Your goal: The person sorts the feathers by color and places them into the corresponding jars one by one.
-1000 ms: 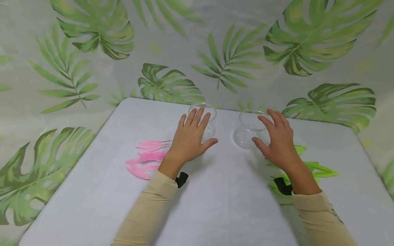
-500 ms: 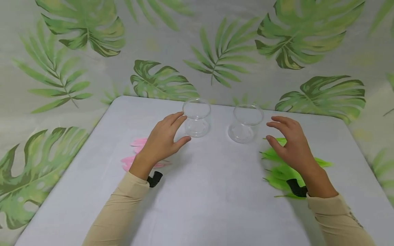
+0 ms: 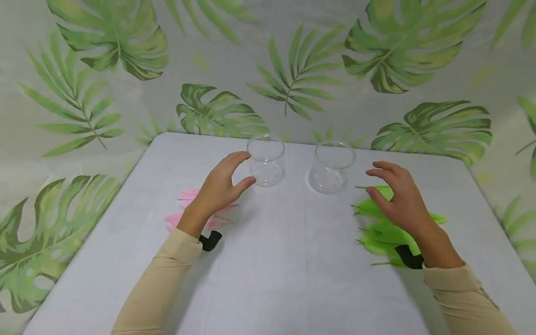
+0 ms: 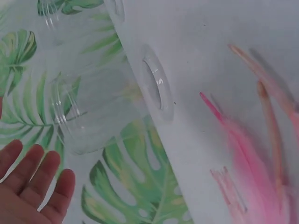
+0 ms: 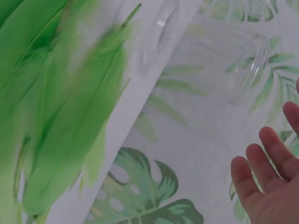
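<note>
Two clear jars stand between the left hand and right hand, both spread wide.

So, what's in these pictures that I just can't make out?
Head view: how many pink feathers there are; the left grip covers some.
Head view: parts of the green feathers, behind the right grip.
Left wrist view: some ends of the pink feathers, cut off by the bottom and right edges.
Right wrist view: the full outline of the right jar, whose clear wall blurs into what lies behind.
</note>
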A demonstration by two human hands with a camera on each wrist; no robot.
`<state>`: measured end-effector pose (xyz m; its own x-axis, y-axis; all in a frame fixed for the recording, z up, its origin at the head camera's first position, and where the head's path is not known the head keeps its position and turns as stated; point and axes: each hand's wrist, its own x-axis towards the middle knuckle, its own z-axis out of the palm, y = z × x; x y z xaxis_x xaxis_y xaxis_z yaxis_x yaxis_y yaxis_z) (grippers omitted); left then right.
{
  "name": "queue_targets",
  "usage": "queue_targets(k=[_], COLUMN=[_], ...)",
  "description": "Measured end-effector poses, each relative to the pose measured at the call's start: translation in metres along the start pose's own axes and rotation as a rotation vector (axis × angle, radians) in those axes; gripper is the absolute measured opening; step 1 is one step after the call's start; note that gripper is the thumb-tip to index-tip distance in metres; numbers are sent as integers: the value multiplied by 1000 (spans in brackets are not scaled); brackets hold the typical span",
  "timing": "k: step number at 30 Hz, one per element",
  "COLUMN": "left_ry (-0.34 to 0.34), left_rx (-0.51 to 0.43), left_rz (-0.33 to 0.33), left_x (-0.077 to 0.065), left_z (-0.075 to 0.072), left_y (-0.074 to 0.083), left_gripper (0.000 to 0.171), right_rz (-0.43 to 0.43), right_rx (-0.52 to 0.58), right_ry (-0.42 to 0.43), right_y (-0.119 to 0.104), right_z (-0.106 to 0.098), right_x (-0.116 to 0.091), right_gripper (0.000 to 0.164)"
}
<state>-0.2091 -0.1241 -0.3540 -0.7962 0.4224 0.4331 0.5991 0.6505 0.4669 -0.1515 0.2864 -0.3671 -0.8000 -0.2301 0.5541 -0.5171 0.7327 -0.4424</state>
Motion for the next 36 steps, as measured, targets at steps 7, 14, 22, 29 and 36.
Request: queue_targets(k=[7,14,22,29,36], left_ry=[131,115,53,58,212], left_rx=[-183,-204,-126,-78,-116], left_rz=[-52,-22,33,76,46], left_x=[8,13,-6,-31,-40], left_z=[8,19,7,-12,-36], left_y=[-4,3,3,-8,-27], left_gripper=[46,44,40,39,37], right_rz=[45,264,520,539,559], right_rx=[-6,174,479,583,557], right_ry=[-45,-182,-302,-310,-295], right_y=[5,12,23,28,26], right_z=[-14,-11,27,50,66], right_x=[-11,-1,29,45,54], right_gripper=[38,73,107,112,115])
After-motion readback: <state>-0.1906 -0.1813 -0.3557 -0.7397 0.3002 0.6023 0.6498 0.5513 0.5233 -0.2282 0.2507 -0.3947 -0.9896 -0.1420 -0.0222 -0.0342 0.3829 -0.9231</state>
